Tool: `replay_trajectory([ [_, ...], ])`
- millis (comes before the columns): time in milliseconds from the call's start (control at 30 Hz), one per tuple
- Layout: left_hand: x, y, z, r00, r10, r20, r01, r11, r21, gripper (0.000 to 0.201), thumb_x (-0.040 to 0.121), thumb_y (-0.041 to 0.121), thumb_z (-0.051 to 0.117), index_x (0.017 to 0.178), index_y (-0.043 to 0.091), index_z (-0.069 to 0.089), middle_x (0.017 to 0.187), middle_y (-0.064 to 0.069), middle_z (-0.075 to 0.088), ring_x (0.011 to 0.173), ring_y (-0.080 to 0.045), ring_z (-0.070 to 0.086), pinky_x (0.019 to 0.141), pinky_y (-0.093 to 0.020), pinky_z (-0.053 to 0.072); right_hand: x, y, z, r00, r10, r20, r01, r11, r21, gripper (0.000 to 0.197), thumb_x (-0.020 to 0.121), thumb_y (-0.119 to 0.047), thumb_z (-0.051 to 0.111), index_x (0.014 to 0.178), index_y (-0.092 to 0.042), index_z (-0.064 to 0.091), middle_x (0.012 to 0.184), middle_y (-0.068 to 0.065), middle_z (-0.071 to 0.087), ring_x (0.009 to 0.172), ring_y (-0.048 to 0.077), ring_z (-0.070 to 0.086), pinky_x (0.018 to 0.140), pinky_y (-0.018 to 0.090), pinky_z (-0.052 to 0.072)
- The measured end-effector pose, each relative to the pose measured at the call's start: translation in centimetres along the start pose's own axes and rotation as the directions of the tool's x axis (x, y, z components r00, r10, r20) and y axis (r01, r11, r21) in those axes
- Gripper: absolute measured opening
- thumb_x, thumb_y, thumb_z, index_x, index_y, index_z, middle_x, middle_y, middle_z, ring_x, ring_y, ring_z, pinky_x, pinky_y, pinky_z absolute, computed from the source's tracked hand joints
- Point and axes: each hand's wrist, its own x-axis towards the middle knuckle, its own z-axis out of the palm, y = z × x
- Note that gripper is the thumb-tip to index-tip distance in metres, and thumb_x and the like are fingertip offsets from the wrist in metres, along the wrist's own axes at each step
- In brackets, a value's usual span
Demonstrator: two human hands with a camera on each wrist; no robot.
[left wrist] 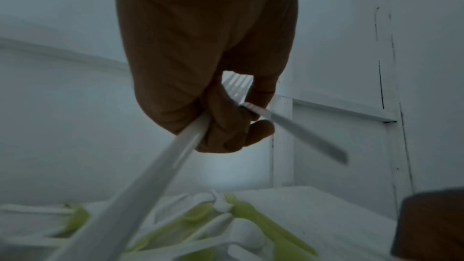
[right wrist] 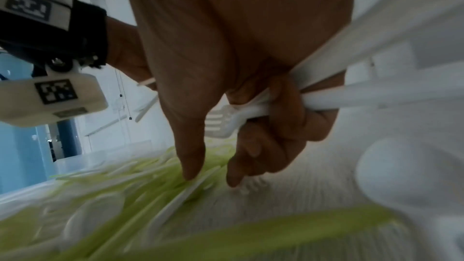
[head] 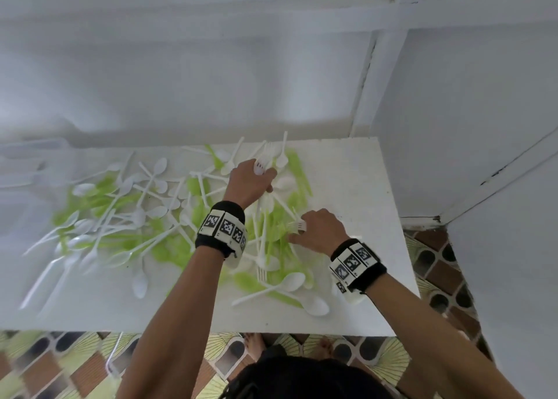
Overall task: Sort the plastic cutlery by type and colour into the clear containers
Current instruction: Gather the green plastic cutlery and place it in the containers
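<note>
A mixed pile of white and green plastic cutlery [head: 169,223] covers the white table [head: 356,187]. My left hand [head: 256,181] hovers over the pile's far right part and grips a bundle of white forks [head: 265,155], tines pointing away. In the left wrist view the same hand [left wrist: 226,122] is closed round the white fork handles [left wrist: 175,158]. My right hand [head: 305,232] is low on the pile's right side and holds white forks [head: 297,225]. In the right wrist view its curled fingers clamp the white forks [right wrist: 226,120], while thumb and forefinger reach down to the pile.
A blurred clear container [head: 27,160] stands at the table's far left. A white wall rises just behind the table and another to the right. The table's front edge [head: 271,330] is near my body. One white piece [head: 114,356] lies on the patterned floor.
</note>
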Motion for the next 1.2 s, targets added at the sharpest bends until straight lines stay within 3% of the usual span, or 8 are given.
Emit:
replay_trajectory([
  [133, -1.4, -1.2, -2.5, 0.995, 0.013, 0.095, -0.013, 1.000, 0.004, 0.011, 0.088, 0.022, 0.055, 0.084, 0.013, 0.050, 0.064, -0.004, 0.068, 0.053, -0.011, 0.053, 0.055, -0.028, 0.039, 0.5, 0.3, 0.5, 1.000, -0.016, -0.008, 0.016, 0.999, -0.028, 0.044, 0.088, -0.049, 0.069, 0.105, -0.009, 0.063, 0.109, 0.014, 0.064, 0.105, 0.033, 0.062, 0.074, 0.033, 0.044],
  [300, -3.1, -3.4, -3.9, 0.970, 0.045, 0.238, -0.060, 0.997, 0.054, 0.017, 0.089, 0.023, 0.052, 0.091, 0.007, 0.055, 0.068, -0.002, 0.064, 0.060, -0.014, 0.054, 0.066, -0.032, 0.044, 1.0, 1.4, 0.0, 0.999, -0.004, -0.036, 0.000, 0.993, -0.116, 0.048, 0.091, -0.042, 0.065, 0.126, -0.012, 0.051, 0.116, 0.015, 0.061, 0.107, 0.035, 0.060, 0.076, 0.035, 0.044],
  [433, -4.1, -6.8, -2.6, 0.937, 0.031, 0.348, -0.088, 0.985, 0.147, 0.020, 0.091, 0.030, 0.060, 0.103, 0.014, 0.064, 0.090, 0.002, 0.063, 0.079, -0.017, 0.058, 0.071, -0.033, 0.046, 1.4, 2.0, -0.1, 0.999, 0.039, 0.008, -0.038, 0.993, -0.113, 0.041, 0.085, -0.042, 0.074, 0.109, -0.014, 0.058, 0.109, 0.012, 0.063, 0.105, 0.033, 0.061, 0.071, 0.029, 0.039],
  [567, -5.3, -9.2, -1.2, 0.858, 0.057, 0.510, -0.227, 0.934, 0.277, 0.014, 0.081, 0.026, 0.075, 0.085, 0.031, 0.062, 0.087, 0.008, 0.066, 0.082, -0.016, 0.063, 0.072, -0.033, 0.048, 1.9, 2.2, 0.0, 0.998, 0.066, -0.016, -0.067, 0.995, -0.076, 0.034, 0.086, -0.036, 0.072, 0.108, -0.015, 0.060, 0.112, 0.013, 0.065, 0.107, 0.034, 0.062, 0.071, 0.030, 0.039],
  [733, -6.5, -10.2, 0.2, 0.742, 0.187, 0.644, -0.569, 0.683, 0.458, 0.033, 0.083, 0.024, 0.068, 0.113, 0.039, 0.066, 0.112, 0.015, 0.068, 0.103, -0.012, 0.060, 0.084, -0.033, 0.048, 1.7, 2.2, -0.2, 0.998, 0.033, -0.057, -0.036, 0.998, -0.054, 0.044, 0.086, -0.039, 0.075, 0.117, -0.014, 0.056, 0.108, 0.013, 0.066, 0.103, 0.035, 0.062, 0.072, 0.033, 0.045],
  [933, -7.1, -10.4, 1.3, 0.558, 0.381, 0.737, -0.812, 0.433, 0.391, 0.036, 0.086, 0.014, 0.063, 0.116, 0.034, 0.064, 0.110, 0.010, 0.069, 0.089, -0.022, 0.066, 0.064, -0.029, 0.039, 2.0, 2.9, -1.4, 0.999, 0.032, -0.014, -0.031, 0.999, 0.040, 0.045, 0.081, -0.042, 0.079, 0.112, -0.014, 0.061, 0.106, 0.011, 0.065, 0.105, 0.032, 0.062, 0.072, 0.029, 0.037],
  [1067, -7.7, -10.4, 1.4, 0.469, 0.407, 0.784, -0.875, 0.334, 0.350, 0.035, 0.082, 0.006, 0.064, 0.106, 0.031, 0.069, 0.095, 0.008, 0.068, 0.075, -0.024, 0.064, 0.056, -0.030, 0.037, 1.4, 3.8, -2.8, 0.999, 0.046, -0.018, -0.042, 0.985, 0.166, 0.023, 0.090, -0.031, 0.072, 0.099, -0.019, 0.056, 0.090, 0.006, 0.063, 0.066, 0.020, 0.070, 0.054, 0.021, 0.043],
  [1200, -7.6, -10.3, 1.3, 0.431, 0.367, 0.825, -0.899, 0.249, 0.360, 0.041, 0.082, 0.003, 0.063, 0.108, 0.033, 0.071, 0.094, 0.008, 0.067, 0.072, -0.025, 0.063, 0.056, -0.030, 0.036, 1.3, 4.5, -4.0, 0.992, 0.052, -0.116, -0.033, 0.987, 0.160, 0.028, 0.094, -0.029, 0.064, 0.118, -0.015, 0.060, 0.112, 0.017, 0.065, 0.113, 0.038, 0.060, 0.080, 0.032, 0.043],
])
